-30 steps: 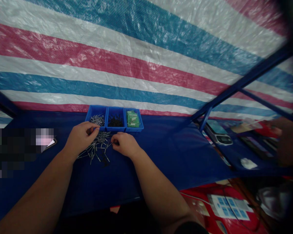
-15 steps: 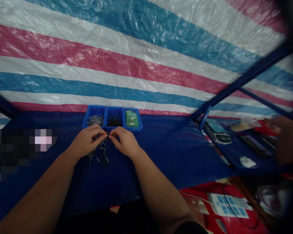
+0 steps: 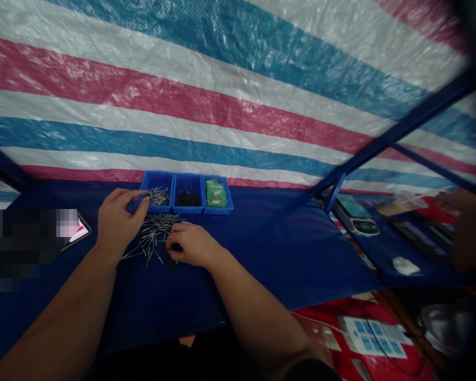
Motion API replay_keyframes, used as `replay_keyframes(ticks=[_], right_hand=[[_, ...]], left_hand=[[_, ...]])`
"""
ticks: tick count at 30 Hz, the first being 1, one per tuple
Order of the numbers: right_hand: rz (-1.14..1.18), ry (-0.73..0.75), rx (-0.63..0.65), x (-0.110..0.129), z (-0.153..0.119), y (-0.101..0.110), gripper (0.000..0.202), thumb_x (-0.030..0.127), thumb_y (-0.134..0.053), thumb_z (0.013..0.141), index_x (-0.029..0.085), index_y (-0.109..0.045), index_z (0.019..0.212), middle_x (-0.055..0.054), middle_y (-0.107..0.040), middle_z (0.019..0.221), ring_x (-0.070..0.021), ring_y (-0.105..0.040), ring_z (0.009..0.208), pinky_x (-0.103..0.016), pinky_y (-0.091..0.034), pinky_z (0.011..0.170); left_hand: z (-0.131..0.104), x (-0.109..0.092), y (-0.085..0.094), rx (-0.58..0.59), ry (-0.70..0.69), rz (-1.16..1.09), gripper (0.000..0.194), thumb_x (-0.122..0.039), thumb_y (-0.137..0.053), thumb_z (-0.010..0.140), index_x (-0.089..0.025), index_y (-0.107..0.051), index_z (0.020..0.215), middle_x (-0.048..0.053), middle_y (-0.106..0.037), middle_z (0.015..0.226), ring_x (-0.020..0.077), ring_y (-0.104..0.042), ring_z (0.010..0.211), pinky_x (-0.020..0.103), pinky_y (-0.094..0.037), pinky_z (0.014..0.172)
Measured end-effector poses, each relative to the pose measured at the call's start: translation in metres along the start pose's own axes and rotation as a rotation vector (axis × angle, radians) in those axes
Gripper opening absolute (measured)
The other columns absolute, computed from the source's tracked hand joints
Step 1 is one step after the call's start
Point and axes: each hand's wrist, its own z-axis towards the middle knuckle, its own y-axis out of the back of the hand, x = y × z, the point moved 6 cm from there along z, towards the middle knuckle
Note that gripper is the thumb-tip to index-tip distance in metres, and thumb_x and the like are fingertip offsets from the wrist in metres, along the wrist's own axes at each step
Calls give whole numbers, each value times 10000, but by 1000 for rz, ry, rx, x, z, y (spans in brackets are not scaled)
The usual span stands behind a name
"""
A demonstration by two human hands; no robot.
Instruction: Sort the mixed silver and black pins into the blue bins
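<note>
My left hand [image 3: 119,219] is at the near left corner of the left blue bin [image 3: 157,175], which holds thin silvery metal pins [image 3: 158,196]. Its thumb and index finger come together in a pinch at the bin's rim; what lies between them is too small to make out. On the table, a loose pile of thin metal pins [image 3: 153,235] spreads between my hands. My right hand [image 3: 192,244] is low over the pile's right side, fingers curled down and closed. Something dark shows by its fingertips, too small to name.
A middle bin [image 3: 188,197] holds small dark pieces, and the right bin [image 3: 215,193] green-wrapped packets. At left lies a phone-like device [image 3: 79,231], partly blurred out. Beyond a blue frame post [image 3: 333,193] stand a digital scale [image 3: 355,214] and a person's hand [image 3: 456,203].
My hands, pinched together over the pile before, have separated. The left moved left and up to the left bin; the right dropped lower to the pile's right side, uncovering more pins.
</note>
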Motion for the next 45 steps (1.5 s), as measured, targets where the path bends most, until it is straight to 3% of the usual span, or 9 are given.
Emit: replay_keyframes(ticks=[5,12,19,24,26,28,35,39,45], right_hand=[[-62,-26,31,1,3,-2,39,181,-684,840,205,-714,845,-25,-649,912,-173,-585,887,-275,-430,792],[-28,0,-11,3,3,3,16,187,-684,823,199,-687,833,-22,-637,915,-168,-588,881,-266,-444,781],[97,17,-432,-5,-9,46,99,227,-570,913,196,-662,898,-60,-629,972,-178,-599,952,-310,-483,889],[22,-274,-653,-32,-10,54,132,265,-582,928,195,-693,937,-71,-631,980,-190,-612,951,-328,-491,893],[-2,-401,-620,-41,-8,49,124,251,-600,918,195,-708,945,-62,-641,984,-181,-620,923,-309,-489,862],[-5,-430,-525,-42,-6,42,111,244,-621,907,197,-717,936,-48,-649,976,-165,-622,888,-286,-479,823],[98,-62,-10,-3,-5,12,117,301,-755,850,203,-741,913,-1,-649,891,-127,-600,819,-237,-417,729],[-5,-58,45,5,-3,3,212,392,-786,815,208,-750,915,-4,-656,865,-149,-598,808,-256,-389,683],[-145,-208,57,3,3,-2,72,250,-706,817,223,-751,867,-28,-693,911,-178,-627,813,-274,-413,662]], left_hand=[[-1,-1,-3,49,-2,-26,172,-314,-617,900,-197,-742,916,34,-626,841,153,-543,656,296,-437,611],[-1,0,-7,89,-4,-61,175,-300,-621,885,-188,-751,918,22,-617,821,138,-534,644,286,-426,600],[-1,1,-9,116,3,-87,182,-308,-622,885,-185,-752,918,18,-608,804,136,-531,640,281,-423,606],[-2,0,-12,138,2,-114,179,-323,-628,878,-195,-751,901,19,-619,792,140,-541,639,282,-431,614],[-2,0,-12,138,-1,-129,178,-320,-628,877,-194,-751,902,18,-619,792,138,-543,638,281,-430,609],[-2,0,-12,133,4,-132,177,-320,-627,875,-195,-749,902,16,-613,784,136,-540,635,278,-423,601],[-3,4,-16,152,19,-127,186,-342,-624,874,-201,-744,892,14,-609,766,140,-534,625,280,-416,597],[-3,4,-16,157,12,-132,178,-329,-624,873,-199,-742,896,11,-610,771,139,-537,630,282,-417,604],[-3,4,-18,177,9,-124,189,-338,-614,876,-198,-740,890,12,-604,760,146,-542,639,284,-416,611]])
